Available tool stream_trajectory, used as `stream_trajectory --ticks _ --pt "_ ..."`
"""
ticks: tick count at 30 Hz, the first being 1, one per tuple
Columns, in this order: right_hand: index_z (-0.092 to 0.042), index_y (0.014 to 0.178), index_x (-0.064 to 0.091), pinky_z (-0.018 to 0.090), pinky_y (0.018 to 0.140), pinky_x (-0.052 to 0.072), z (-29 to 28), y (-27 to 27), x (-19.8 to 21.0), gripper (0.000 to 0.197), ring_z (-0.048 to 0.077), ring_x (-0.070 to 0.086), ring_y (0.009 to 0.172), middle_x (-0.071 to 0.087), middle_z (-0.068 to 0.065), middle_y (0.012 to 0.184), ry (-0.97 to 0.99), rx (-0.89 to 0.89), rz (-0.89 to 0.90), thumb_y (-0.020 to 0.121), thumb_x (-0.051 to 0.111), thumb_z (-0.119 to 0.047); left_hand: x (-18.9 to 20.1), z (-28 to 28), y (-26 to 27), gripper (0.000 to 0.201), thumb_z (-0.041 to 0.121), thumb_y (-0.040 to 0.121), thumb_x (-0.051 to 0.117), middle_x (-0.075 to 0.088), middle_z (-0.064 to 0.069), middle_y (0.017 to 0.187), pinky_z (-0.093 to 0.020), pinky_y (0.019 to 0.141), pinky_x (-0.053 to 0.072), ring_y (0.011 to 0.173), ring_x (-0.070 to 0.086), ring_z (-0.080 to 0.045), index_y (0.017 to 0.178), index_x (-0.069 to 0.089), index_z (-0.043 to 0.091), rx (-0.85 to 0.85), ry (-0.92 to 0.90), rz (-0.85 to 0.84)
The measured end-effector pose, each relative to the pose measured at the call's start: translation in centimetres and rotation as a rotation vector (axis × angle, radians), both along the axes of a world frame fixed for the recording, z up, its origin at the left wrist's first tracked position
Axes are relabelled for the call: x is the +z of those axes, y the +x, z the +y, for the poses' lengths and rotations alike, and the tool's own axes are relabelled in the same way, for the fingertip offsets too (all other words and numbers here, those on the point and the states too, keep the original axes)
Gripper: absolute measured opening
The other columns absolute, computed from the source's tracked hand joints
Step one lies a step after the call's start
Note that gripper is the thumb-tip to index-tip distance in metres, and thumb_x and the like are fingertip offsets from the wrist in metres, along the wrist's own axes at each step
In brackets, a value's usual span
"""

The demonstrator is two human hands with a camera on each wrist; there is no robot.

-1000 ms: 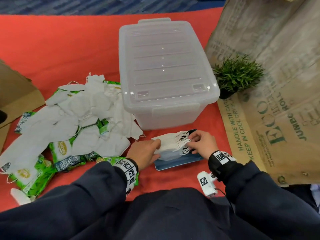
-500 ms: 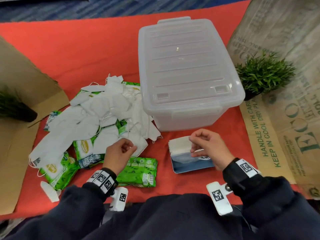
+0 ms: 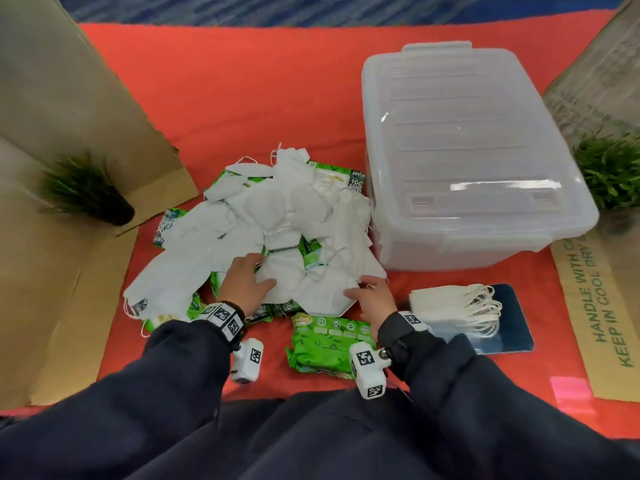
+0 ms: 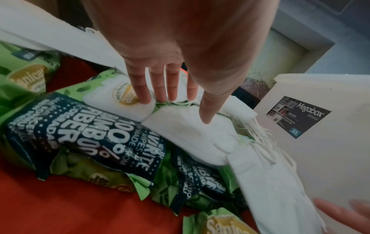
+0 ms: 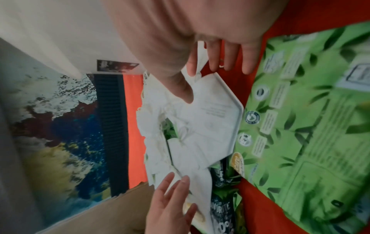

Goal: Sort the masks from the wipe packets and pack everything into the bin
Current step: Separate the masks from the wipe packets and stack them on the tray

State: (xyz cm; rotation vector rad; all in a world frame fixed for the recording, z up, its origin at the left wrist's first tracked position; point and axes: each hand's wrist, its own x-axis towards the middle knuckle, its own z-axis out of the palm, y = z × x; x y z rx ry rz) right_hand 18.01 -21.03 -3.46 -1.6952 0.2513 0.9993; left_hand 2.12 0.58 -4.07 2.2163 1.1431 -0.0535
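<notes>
White masks [image 3: 263, 220]: one loose heap, too tangled to count, just left of the one lidded bin [image 3: 471, 161]. Wipe packets [image 3: 329, 344]: one lies apart, nearer us than the heap; at least four more show beneath it. Stacked masks [image 3: 446, 301]: one neat pile on a blue tray [image 3: 512, 317], in front of the bin. Our left hand [image 3: 242, 284] lies flat, fingers straight, on the heap. Our right hand [image 3: 375, 299] pinches a mask's edge. Potted plants: two.
</notes>
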Motion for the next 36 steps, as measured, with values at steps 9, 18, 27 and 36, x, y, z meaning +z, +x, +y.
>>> stream_trajectory --ticks 9,18,27,36 --pt "-0.001 0.125 0.057 0.049 0.083 0.061 1.6 -2.2 -0.4 0.044 0.032 0.069 0.099 0.069 0.017 0.113 0.121 -0.213 0.098 0.085 0.072 0.009 -0.8 2.3 -0.2 0.056 0.025 0.076 0.087 0.068 -0.001 0.094 -0.03 0.074 0.046 0.094 0.066 -0.025 0.127 0.064 0.021 -0.003 -0.283 -0.018" --pt "0.004 0.139 0.051 0.05 0.079 0.063 3.4 -4.3 2.5 0.05 0.042 0.066 0.114 0.067 0.025 0.13 0.355 -0.233 0.382 0.091 0.048 0.016 9.3 3.1 -1.7 0.027 0.01 0.087 0.07 0.057 0.005 0.073 -0.028 0.064 0.045 0.066 0.054 -0.007 0.103 0.062 0.03 0.115 -0.08 -0.61" --pt "-0.003 0.143 0.053 0.062 0.09 0.057 6.4 -6.3 6.0 0.049 0.048 0.06 0.124 0.061 0.027 0.137 0.595 -0.171 0.476 0.106 0.036 -0.03 8.3 2.4 -2.1 0.033 0.007 0.073 0.053 0.064 0.011 0.105 -0.048 0.09 0.046 0.1 0.058 -0.017 0.097 0.068 0.025 -0.833 0.053 -0.368" --pt "-0.011 0.145 0.053 0.071 0.101 0.046 5.9 -7.1 6.0 0.06 0.048 0.055 0.13 0.057 0.024 0.143 0.521 0.036 0.345 0.096 0.061 -0.046 8.4 4.5 -2.7 0.017 0.025 0.092 0.069 0.067 0.017 0.107 -0.03 0.094 0.049 0.103 0.063 -0.006 0.106 0.073 0.034 -0.737 -0.243 -0.369"
